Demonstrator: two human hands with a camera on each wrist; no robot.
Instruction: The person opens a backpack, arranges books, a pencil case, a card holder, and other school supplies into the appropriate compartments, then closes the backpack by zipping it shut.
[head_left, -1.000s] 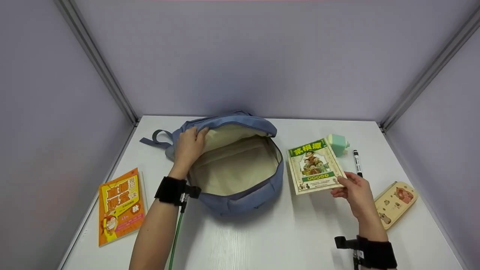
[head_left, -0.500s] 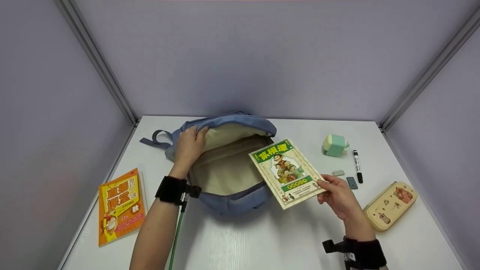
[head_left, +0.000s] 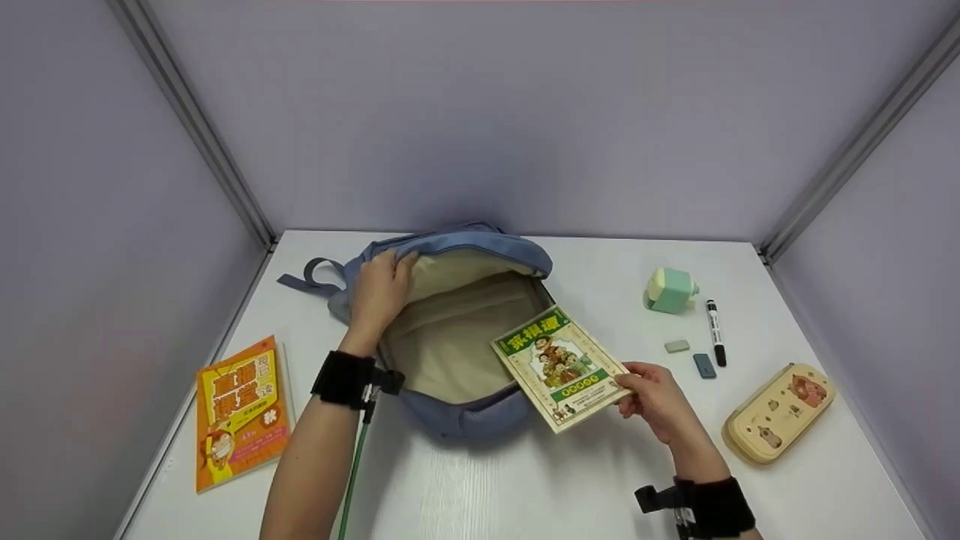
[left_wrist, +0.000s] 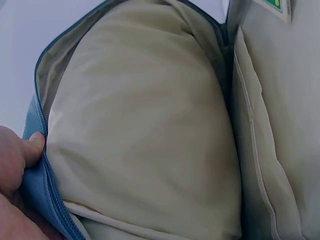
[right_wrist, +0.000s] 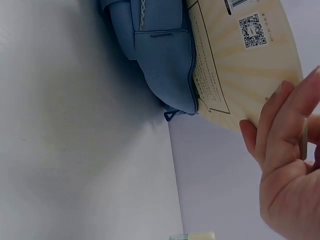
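While the left hand point(head_left: 381, 292) grips, the right hand point(head_left: 652, 394): the left has its fingers hooked over the upper flap of the bag point(head_left: 465, 424), holding the edge up; the right pinches the lower right corner of the comic book point(head_left: 562, 367), thumb on the front and fingers behind.
Comic book: held at a slant, its top corner across the right side of the bag's opening, most of it outside; whether it touches the rim I cannot tell.
Front cover: cream, with a green band and yellow lettering on top, a cluster of cartoon figures in the middle, a smaller green strip below.
Back cover: pale yellow rays, a barcode and a square code, seen from the right wrist.
Since a second ago: the book has come left from beside the bag, tilting further; over the last half second it has dropped nearer the person. Left hand and bag look much the same.
Bag: blue outside, cream lining, open mouth facing the person.
Right of the bag: a mint-green block point(head_left: 671, 291), a marker point(head_left: 715, 334), a grey eraser point(head_left: 676, 346), a blue eraser point(head_left: 704, 366) and a yellow case point(head_left: 780, 412), both erasers now uncovered.
Left of the bag: an orange book point(head_left: 244, 412), lying flat.
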